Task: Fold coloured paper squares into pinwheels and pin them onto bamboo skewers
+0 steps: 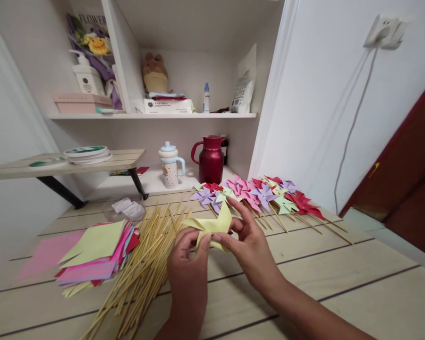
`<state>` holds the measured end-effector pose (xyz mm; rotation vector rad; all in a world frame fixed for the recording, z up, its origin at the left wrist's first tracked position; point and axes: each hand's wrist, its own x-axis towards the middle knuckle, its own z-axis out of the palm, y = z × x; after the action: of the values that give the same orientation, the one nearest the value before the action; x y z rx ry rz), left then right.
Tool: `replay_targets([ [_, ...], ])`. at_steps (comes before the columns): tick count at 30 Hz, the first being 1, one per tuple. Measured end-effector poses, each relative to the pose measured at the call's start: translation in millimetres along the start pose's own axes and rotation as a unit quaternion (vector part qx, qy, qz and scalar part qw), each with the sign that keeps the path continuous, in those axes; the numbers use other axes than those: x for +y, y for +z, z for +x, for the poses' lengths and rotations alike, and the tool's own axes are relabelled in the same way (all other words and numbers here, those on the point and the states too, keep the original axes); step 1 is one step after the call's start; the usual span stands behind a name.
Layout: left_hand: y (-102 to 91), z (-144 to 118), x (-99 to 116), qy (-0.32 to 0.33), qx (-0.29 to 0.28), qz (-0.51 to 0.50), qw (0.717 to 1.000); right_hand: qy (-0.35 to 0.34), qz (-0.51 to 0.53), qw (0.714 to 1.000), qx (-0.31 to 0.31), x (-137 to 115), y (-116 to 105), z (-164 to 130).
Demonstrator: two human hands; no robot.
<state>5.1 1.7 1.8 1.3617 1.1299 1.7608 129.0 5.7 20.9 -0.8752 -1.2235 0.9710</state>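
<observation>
A pale yellow paper pinwheel (212,225) is held up above the table between both hands. My left hand (189,250) pinches its lower left side with thumb and fingers. On the other side my right hand (246,236) grips it, the thumb pressed near the pinwheel's centre and the index finger raised. Whatever lies under the thumbs at the centre is too small to make out. Close to my left hand lies a loose heap of thin wooden sticks (145,269). Further left is a stack of coloured paper sheets (95,250), yellow on top.
Finished pinwheels on sticks (265,196) lie at the back right of the slatted table (326,278). A clear container (125,208) sits behind the paper. Behind stand a dark red jug (211,160), a cup with a blue handle (170,170) and a small raised shelf (127,158) with coasters.
</observation>
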Motion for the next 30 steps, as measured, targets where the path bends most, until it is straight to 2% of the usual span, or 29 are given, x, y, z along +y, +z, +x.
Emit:
replay_targets([
  [6,-3.0,-0.8,0.2,0.036,0.018,0.042,0.998,-0.023,-0.063,0.997,-0.038,-1.8,-3.3,0.2],
  [11,-4.0,0.7,4.6,0.065,0.006,0.052,0.996,-0.038,-0.066,0.996,-0.039,-3.7,-2.6,-1.4],
  [21,-6.0,-0.1,14.6,0.113,0.022,0.091,0.989,-0.044,-0.063,0.996,-0.036,-7.6,-3.0,-2.6],
  [30,-6.1,-1.2,16.0,0.116,0.035,0.113,0.986,-0.074,-0.067,0.995,-0.029,-10.8,0.6,-5.7],
])
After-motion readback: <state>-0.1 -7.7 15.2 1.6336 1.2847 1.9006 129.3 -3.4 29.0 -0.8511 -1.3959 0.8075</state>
